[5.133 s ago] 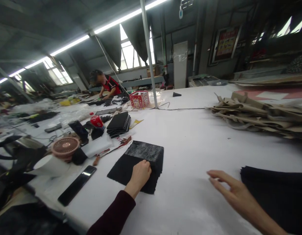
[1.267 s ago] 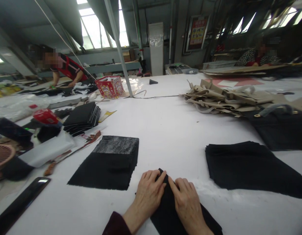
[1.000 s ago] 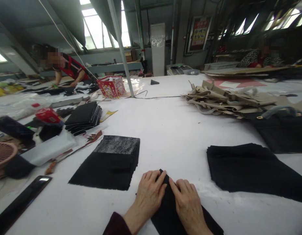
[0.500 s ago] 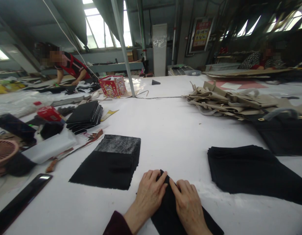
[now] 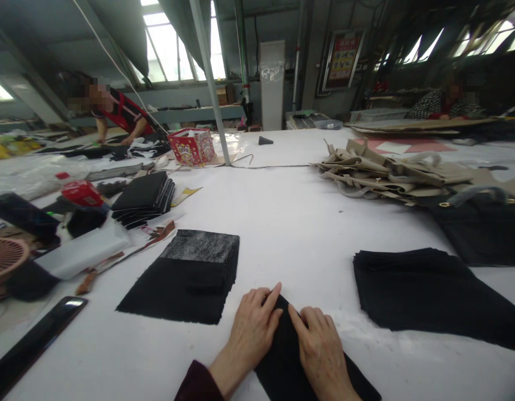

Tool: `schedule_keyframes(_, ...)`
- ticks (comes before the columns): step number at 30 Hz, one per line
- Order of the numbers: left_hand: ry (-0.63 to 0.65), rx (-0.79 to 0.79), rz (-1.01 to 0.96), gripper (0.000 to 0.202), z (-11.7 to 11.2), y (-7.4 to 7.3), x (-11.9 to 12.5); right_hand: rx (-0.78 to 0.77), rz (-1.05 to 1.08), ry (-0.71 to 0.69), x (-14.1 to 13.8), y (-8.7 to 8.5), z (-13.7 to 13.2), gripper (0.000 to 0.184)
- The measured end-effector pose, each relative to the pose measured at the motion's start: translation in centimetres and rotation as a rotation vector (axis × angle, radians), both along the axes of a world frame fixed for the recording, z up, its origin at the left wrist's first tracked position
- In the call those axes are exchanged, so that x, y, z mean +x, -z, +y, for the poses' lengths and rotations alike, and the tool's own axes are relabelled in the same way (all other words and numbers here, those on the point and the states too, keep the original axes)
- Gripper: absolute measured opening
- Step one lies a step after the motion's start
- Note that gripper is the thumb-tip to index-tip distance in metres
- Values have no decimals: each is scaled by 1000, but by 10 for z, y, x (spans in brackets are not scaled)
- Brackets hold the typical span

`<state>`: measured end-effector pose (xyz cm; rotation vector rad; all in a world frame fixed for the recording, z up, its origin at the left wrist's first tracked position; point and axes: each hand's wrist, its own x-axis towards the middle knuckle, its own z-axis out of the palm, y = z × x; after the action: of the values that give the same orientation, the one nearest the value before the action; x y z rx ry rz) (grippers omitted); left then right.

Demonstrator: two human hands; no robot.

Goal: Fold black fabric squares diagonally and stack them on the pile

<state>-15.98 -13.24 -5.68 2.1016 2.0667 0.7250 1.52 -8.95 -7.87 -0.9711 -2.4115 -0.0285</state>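
Observation:
A black fabric piece (image 5: 284, 356) lies on the white table at the bottom middle, its narrow end pointing away from me and its near end cut off by the frame. My left hand (image 5: 254, 320) grips its left edge near the tip, thumb on the cloth and index finger stretched past the end. Against the right edge, my right hand (image 5: 322, 342) presses with its index finger while the other fingers curl; its thumb is hidden. To the left sits a stack of black fabric pieces (image 5: 190, 287) with a greyish strip along the far side. Another black fabric stack (image 5: 424, 292) lies at right.
Beige straps and cut pieces (image 5: 386, 172) are heaped at back right, by a black bag (image 5: 478, 228). Leftward are a dark glossy bar (image 5: 35, 345), a pink fan (image 5: 6, 259), black bundles (image 5: 142, 195) and a red box (image 5: 194, 147). A pole (image 5: 211, 83) rises mid-table. Co-workers stand beyond.
My left index finger has lifted and straightened away from the fabric's tip, and the left hand has shifted slightly left. The right hand has stayed in place.

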Motion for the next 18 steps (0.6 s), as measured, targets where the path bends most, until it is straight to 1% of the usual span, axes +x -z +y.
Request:
schedule_keyframes(2,-42,22,-114,39,2,-1,-3,-13,-10,-5,0,0,0,42)
schedule_keyframes(5,-97,17,-274,13,8,-8,-6,-26,-25,-2,1,0,-1,43)
schedule_keyframes(6,-104,11,-304,8,11,-11,-6,-29,-30,0,1,0,-1,43)
schedule_keyframes(8,-112,12,-318,12,17,-16,-5,-34,-39,5,1,0,-1,43)
schedule_keyframes(10,-135,26,-286,16,23,-18,-4,-40,-49,7,1,0,-1,43)
schedule_keyframes(14,-177,24,-204,16,33,-14,-4,-48,-52,7,1,0,-1,41)
schedule_keyframes(18,-183,-11,-194,15,38,-12,-6,-51,-42,14,1,0,-1,40)
